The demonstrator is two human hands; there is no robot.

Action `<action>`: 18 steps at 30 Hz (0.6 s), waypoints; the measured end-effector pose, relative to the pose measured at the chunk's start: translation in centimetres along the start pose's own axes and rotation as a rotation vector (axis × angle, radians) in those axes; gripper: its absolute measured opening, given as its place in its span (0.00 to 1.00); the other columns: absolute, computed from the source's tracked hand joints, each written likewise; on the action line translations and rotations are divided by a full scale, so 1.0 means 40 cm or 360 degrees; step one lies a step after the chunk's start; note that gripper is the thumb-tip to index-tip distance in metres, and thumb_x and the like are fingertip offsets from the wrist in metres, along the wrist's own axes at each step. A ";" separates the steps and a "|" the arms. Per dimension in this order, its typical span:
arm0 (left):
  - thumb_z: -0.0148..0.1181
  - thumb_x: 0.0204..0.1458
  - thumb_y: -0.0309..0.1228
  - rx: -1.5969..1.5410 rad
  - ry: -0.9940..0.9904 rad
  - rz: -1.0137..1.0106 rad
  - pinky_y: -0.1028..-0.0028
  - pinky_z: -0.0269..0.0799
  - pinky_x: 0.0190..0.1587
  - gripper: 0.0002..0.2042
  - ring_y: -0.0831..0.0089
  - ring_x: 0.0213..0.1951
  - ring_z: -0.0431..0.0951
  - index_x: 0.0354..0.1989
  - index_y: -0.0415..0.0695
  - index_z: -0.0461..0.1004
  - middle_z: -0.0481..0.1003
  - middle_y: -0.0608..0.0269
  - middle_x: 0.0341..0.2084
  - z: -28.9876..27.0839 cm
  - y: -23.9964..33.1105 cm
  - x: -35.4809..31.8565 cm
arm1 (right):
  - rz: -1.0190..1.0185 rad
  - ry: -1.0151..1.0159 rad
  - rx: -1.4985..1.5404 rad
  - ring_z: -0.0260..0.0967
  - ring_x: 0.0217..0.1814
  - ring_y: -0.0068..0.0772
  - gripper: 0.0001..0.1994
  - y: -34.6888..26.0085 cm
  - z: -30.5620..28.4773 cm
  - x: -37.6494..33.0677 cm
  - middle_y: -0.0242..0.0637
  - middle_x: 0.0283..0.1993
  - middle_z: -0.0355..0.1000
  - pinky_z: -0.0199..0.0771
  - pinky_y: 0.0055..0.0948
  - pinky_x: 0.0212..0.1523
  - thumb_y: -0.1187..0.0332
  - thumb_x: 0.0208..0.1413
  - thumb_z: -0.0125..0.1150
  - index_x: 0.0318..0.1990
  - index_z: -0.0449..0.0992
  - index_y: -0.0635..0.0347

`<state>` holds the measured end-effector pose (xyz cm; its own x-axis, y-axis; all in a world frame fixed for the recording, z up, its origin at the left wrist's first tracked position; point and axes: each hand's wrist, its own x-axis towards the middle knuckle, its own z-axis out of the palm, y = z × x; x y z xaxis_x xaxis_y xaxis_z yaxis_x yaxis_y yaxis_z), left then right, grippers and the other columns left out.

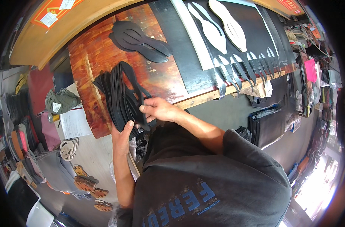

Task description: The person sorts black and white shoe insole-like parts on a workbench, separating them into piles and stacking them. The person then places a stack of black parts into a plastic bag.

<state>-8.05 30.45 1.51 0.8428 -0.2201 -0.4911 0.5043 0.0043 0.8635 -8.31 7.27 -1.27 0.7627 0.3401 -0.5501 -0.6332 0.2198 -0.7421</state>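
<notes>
A thick stack of thin black cut-out pieces (pixel 113 89), shaped like shoe parts, stands on edge over the near side of the reddish-brown board (pixel 90 68). My left hand (pixel 122 133) grips its lower end, thumb on the near side, its other fingers mostly hidden. At the stack's right side, my right hand (pixel 157 109) pinches the edge of one black piece (pixel 131 75), which bows away from the rest. Farther back on the board lies a small pile of flat, slotted black pieces (pixel 131 36).
Right of the board, a dark panel (pixel 195 81) carries white sole-shaped pieces (pixel 233 28). Several thin curved strips (pixel 234 77) hang over its wooden front edge (pixel 202 99). A written sheet (pixel 75 124) and clogs (pixel 85 183) are at lower left. Black sheets (pixel 269 126) stand at right.
</notes>
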 end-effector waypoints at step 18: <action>0.69 0.63 0.34 -0.0030 -0.0050 0.0005 0.72 0.80 0.45 0.20 0.74 0.39 0.81 0.57 0.36 0.74 0.80 0.61 0.42 0.018 0.024 -0.007 | -0.0837 0.0701 -0.1564 0.80 0.54 0.56 0.24 -0.062 -0.023 -0.018 0.50 0.54 0.77 0.81 0.47 0.55 0.70 0.58 0.71 0.63 0.79 0.57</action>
<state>-7.95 29.82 2.56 0.8383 -0.2505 -0.4843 0.5053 0.0231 0.8626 -7.17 5.63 0.62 0.9989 0.0336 -0.0329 -0.0050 -0.6195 -0.7849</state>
